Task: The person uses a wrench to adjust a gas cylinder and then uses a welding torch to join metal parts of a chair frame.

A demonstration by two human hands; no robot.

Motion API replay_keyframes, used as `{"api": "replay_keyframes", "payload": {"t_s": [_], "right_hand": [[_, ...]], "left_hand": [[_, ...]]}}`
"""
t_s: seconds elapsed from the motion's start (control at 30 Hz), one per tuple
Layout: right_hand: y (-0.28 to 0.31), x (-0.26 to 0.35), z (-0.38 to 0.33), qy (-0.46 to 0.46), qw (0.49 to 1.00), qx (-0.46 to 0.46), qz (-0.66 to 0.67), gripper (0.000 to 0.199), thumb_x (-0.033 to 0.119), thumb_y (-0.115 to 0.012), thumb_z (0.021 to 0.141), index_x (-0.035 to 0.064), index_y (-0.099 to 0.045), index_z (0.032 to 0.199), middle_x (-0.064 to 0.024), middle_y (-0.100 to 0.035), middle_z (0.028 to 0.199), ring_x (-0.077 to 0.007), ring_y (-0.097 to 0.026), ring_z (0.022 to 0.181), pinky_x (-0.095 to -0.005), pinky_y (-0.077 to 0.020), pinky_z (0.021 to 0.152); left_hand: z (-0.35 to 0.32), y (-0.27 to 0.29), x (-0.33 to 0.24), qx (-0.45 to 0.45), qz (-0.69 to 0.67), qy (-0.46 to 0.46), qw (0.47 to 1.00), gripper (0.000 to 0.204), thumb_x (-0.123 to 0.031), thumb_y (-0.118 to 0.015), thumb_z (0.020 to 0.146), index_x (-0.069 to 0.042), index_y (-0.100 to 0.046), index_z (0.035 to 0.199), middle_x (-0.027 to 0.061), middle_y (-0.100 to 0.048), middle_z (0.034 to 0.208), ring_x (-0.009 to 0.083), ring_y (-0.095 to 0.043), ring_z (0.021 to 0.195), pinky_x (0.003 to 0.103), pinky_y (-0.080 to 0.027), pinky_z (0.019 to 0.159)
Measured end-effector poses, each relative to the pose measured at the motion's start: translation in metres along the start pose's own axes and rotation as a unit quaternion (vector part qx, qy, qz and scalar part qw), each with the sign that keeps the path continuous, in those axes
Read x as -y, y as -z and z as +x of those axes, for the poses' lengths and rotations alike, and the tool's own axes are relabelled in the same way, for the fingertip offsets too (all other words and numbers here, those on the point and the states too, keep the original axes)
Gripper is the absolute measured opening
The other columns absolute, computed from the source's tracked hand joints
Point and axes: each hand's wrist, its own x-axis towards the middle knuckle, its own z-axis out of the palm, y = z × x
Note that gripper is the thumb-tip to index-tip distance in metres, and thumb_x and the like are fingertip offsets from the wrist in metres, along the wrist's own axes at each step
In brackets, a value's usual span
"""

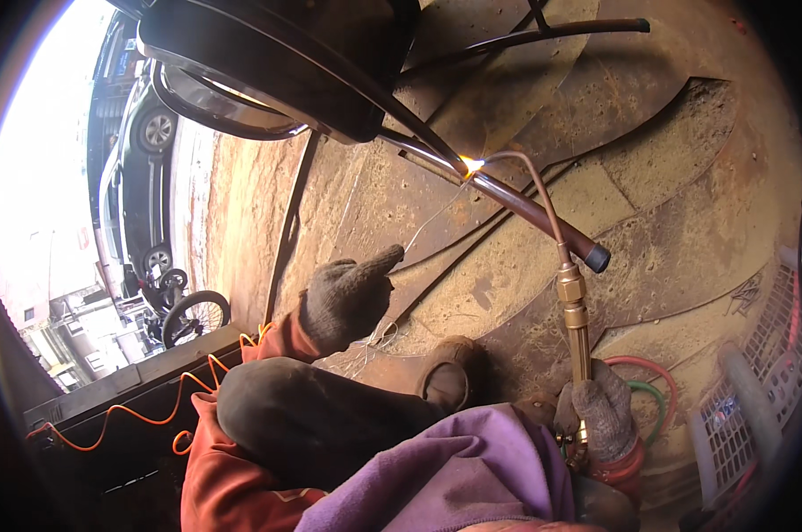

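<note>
My right hand [603, 410], in a grey knit glove, grips the brass handle of a gas torch [576, 310]. The torch's thin curved copper neck reaches up to a bright flame [472, 164] on a brown metal tube [530, 211]. That tube runs from a dark curved metal frame [268, 53] at the top down to a capped end at the right. My left hand [348, 297], also gloved, pinches a thin filler wire [429, 217] that leads up toward the flame. Both sleeves are orange.
Rusty sheet-metal offcuts [649, 168] cover the ground. Red and green hoses [654, 390] coil near my right hand. A white plastic crate [760, 372] sits at the right. My knee and shoe [450, 377] are below. An orange cable [144, 412], a parked car [144, 177] and a bicycle lie left.
</note>
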Motion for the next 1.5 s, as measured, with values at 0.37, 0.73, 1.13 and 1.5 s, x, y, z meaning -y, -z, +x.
{"api": "replay_keyframes", "payload": {"t_s": [0.37,0.73,1.13,1.5], "right_hand": [[0.001,-0.002,0.003,-0.001,1.000,0.004,-0.020,0.033,0.032,-0.059,0.102,0.0002,-0.051,0.105,-0.0049,-0.056,0.062,-0.0124,-0.051,0.051,-0.0277,-0.0396,0.048],[0.001,-0.001,0.002,-0.015,1.000,0.002,0.005,0.031,0.031,-0.061,0.101,0.0016,-0.051,0.102,-0.0056,-0.056,0.062,-0.0127,-0.052,0.052,-0.0282,-0.0403,0.048],[0.008,-0.010,0.000,-0.006,1.000,0.006,0.003,0.031,0.030,-0.060,0.102,0.0002,-0.053,0.106,-0.0051,-0.057,0.063,-0.0125,-0.053,0.052,-0.0280,-0.0408,0.048],[0.009,0.005,-0.007,0.041,0.999,-0.022,0.026,0.045,0.032,-0.055,0.105,-0.0066,-0.052,0.128,-0.0048,-0.057,0.066,-0.0122,-0.051,0.055,-0.0277,-0.0410,0.051]], "left_hand": [[0.002,0.004,-0.008,-0.012,0.034,-0.012,0.999,0.051,-0.002,-0.065,0.088,-0.004,-0.058,0.138,0.0039,-0.056,0.066,0.0216,-0.058,0.057,0.035,-0.049,0.056],[-0.002,0.003,-0.009,-0.001,0.004,0.009,1.000,0.052,0.001,-0.063,0.088,-0.005,-0.057,0.139,0.0039,-0.055,0.066,0.0209,-0.058,0.057,0.035,-0.048,0.056],[0.000,0.003,-0.013,0.000,0.009,0.005,1.000,0.054,0.001,-0.063,0.087,-0.007,-0.057,0.140,0.0026,-0.056,0.066,0.0206,-0.058,0.056,0.034,-0.048,0.056],[-0.006,0.003,-0.014,0.012,-0.037,0.048,0.998,0.055,0.001,-0.063,0.088,-0.006,-0.055,0.142,0.0021,-0.056,0.067,0.0193,-0.058,0.057,0.034,-0.049,0.056]]}}
